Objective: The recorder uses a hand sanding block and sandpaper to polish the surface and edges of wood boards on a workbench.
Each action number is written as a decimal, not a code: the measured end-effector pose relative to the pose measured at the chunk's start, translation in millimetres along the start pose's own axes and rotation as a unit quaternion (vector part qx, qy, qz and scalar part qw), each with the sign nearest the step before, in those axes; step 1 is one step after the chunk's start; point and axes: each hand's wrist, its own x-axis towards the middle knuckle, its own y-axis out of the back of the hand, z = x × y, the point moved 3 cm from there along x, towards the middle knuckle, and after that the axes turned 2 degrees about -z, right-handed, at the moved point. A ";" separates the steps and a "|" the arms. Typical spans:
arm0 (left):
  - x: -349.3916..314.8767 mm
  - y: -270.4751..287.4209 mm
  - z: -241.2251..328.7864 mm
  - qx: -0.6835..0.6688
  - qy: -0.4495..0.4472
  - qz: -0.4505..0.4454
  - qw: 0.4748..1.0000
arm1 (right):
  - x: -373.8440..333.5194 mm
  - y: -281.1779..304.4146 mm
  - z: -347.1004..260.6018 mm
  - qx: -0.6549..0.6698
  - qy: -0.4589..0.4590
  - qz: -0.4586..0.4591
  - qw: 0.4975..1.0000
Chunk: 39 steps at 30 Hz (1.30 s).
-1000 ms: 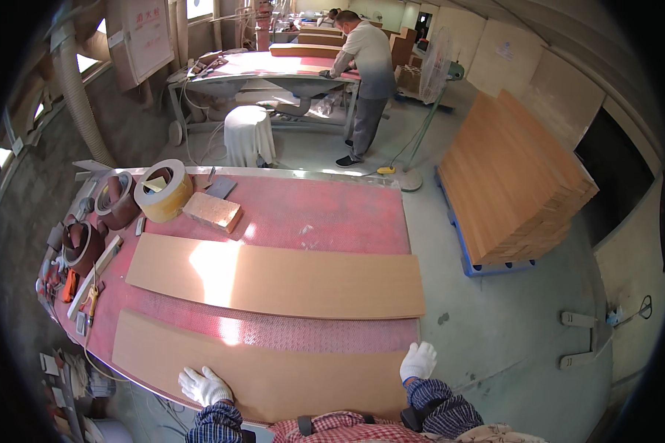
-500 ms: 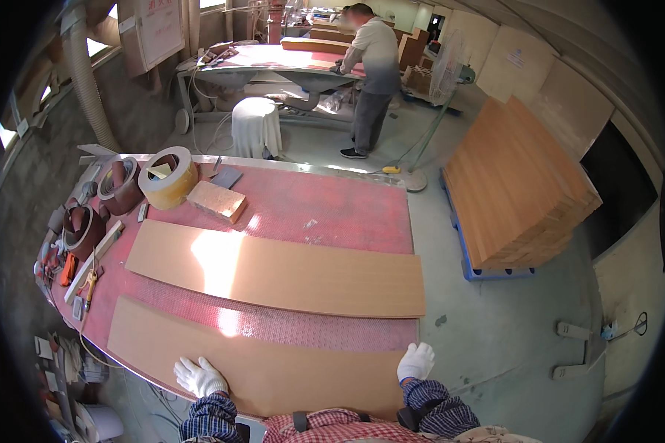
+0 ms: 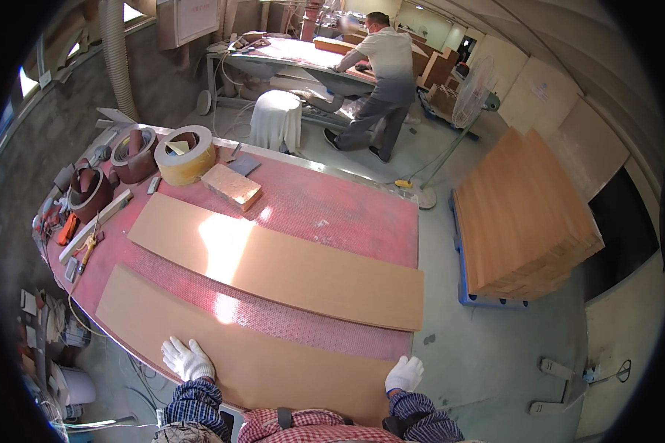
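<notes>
Two long light-brown wooden boards lie on a red, textured worktable, one behind the other. On the near board (image 3: 288,373), my gloved left hand (image 3: 188,359) lies flat with its fingers spread, left of the middle by the front edge. My right hand (image 3: 404,374), also in a white glove, is closed around that board's right end; part of its fingers is hidden. Neither hand touches the far board (image 3: 325,282), which has a bright patch of sunlight on its left half. A strip of red tabletop (image 3: 303,325) shows between the boards.
Sandpaper rolls (image 3: 134,156), a tape roll (image 3: 186,156), a brick-like block (image 3: 231,186) and hand tools line the table's far left. Stacked boards (image 3: 524,221) stand on a blue pallet at right. Beyond are a fan (image 3: 474,88) and a person (image 3: 388,63) at another table.
My view has tilted, so the table and boards slant down to the right more. Both hands stay on the near board. The person at the back now stands with legs wider apart.
</notes>
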 end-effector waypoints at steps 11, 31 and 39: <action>-0.4 -2.5 1.4 0.006 0.002 -0.002 1.000 | 3.5 -6.7 6.6 -0.035 -0.007 -0.002 0.999; -0.2 -3.9 -0.7 0.009 -0.001 0.007 1.000 | 2.5 -5.1 5.8 -0.032 -0.021 -0.012 0.999; -2.0 -1.6 -2.8 0.003 0.000 0.007 1.000 | -0.4 -1.3 3.9 -0.028 -0.022 -0.016 0.999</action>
